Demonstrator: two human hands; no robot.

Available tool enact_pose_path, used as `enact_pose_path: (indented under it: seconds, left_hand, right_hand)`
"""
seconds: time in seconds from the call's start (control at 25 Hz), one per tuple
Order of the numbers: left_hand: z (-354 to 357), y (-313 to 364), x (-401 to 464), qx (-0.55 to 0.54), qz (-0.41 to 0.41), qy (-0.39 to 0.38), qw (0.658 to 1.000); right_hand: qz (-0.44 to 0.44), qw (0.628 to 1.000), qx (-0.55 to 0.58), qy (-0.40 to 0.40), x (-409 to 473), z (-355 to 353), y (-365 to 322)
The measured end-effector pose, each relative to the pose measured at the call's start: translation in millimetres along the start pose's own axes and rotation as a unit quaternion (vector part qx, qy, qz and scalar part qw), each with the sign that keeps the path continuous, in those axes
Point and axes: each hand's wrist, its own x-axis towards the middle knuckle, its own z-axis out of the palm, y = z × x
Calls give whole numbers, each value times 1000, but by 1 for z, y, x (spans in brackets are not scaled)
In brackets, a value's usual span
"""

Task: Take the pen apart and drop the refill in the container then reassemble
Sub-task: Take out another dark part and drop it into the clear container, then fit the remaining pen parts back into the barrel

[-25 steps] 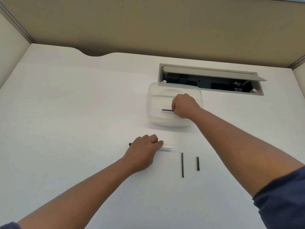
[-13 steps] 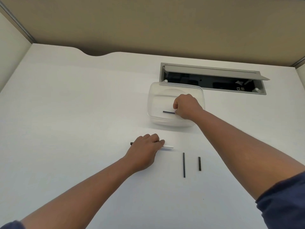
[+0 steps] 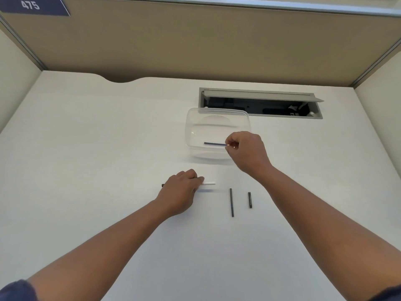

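A clear plastic container (image 3: 195, 114) stands on the white desk. Inside it a thin dark refill (image 3: 213, 144) lies level, its right end pinched by my right hand (image 3: 247, 152), which reaches over the container's right front corner. My left hand (image 3: 181, 193) rests on the desk nearer to me, fingers closed over a pen part whose white end (image 3: 209, 183) sticks out to the right and whose dark tip shows at the left. Two loose black pen parts lie to the right: a long one (image 3: 231, 202) and a short one (image 3: 250, 200).
An open grey cable hatch (image 3: 260, 103) is set in the desk just behind the container. Beige partition walls enclose the desk at the back and both sides. A curved notch cuts the desk's back edge at the left.
My right hand has drawn back to the right, so more of the refill shows inside the container. My left hand has stayed on the pen part.
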Motion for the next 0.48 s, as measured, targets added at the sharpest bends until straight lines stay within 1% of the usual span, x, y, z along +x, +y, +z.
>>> enact_pose_path:
  seconds: [0.12,0.32,0.48]
  left_hand:
    - [-1,7,-9,-9,-8,-7,1000]
    - [-1,20,-25,-43,-27,-15,999]
    - [1,29,-34,-75,-41,-15,996]
  right_hand:
    - [48,998,-3,-45,-34,10,15]
    - [118,985,-54,-116,-87,39,40]
    - [150,976,-82,-136,-113,57,42]
